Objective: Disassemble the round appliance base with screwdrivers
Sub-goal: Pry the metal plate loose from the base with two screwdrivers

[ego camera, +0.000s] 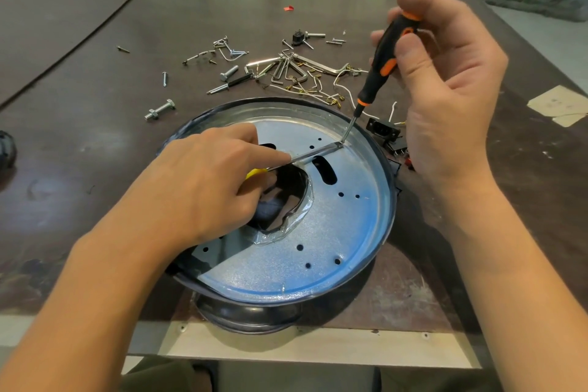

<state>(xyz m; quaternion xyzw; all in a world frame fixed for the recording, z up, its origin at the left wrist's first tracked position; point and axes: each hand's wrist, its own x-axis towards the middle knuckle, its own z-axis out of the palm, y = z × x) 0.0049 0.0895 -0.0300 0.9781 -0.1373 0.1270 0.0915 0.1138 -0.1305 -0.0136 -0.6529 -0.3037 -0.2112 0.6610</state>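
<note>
Here, your left hand (203, 181) grips the yellow-handled screwdriver (313, 154), your right hand (445, 99) pinches the orange-black screwdriver (381, 57); tips meet at the far-right rim of the round base (388, 200), where prying could slip.

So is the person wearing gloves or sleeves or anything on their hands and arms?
No gloves. The left hand and right hand are both bare, with no rings showing. The left forearm and right forearm are bare too, right to the picture's edge: no sleeves, watch or bracelet in view.
</note>
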